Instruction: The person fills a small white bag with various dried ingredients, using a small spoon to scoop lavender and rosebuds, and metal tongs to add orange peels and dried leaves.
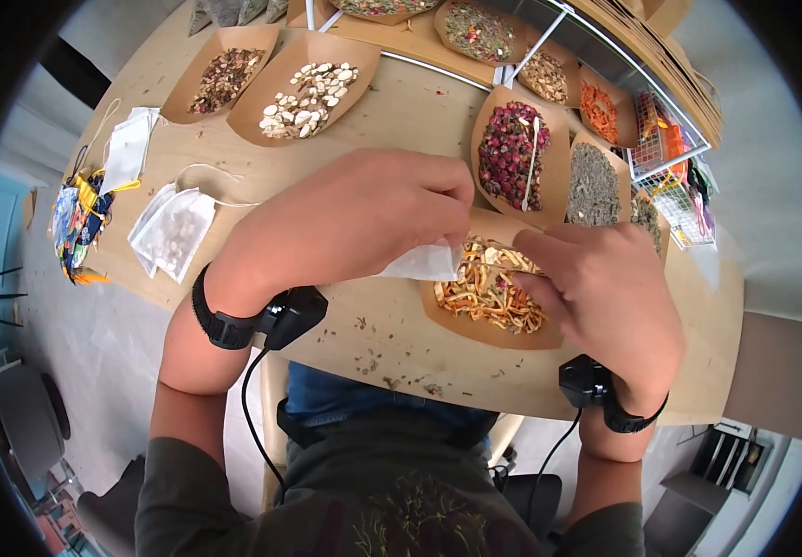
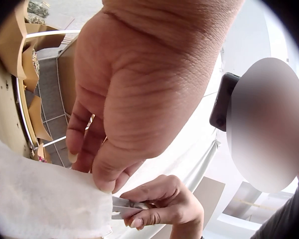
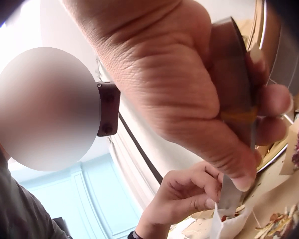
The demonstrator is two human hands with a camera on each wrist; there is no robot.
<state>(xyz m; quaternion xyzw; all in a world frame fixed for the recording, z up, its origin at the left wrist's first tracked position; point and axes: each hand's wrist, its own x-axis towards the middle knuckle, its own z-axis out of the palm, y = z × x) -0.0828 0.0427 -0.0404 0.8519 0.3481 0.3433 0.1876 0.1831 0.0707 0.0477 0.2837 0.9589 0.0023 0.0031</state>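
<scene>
My left hand (image 1: pixel 364 218) pinches the rim of a small white cloth pouch (image 1: pixel 422 264), which fills the lower left of the left wrist view. In my right hand (image 1: pixel 614 292) are metal tongs (image 3: pixel 231 196), gripped between thumb and fingers. Their tips reach into the mouth of the pouch, where a bit of red shows in the right wrist view. Both hands are over a brown paper tray (image 1: pixel 485 330) of dried orange and pale strips (image 1: pixel 503 302). Part of that tray is hidden by the right hand.
Paper trays hold dried rosebuds (image 1: pixel 508 153) with a white stick on top, grey-green herbs (image 1: pixel 593 184), pale slices (image 1: pixel 313 97) and brown pieces (image 1: pixel 226 79). A filled white pouch (image 1: pixel 174 232) lies at left, near patterned cloth bags (image 1: pixel 81 223). A white wire rack (image 1: pixel 670 167) stands behind.
</scene>
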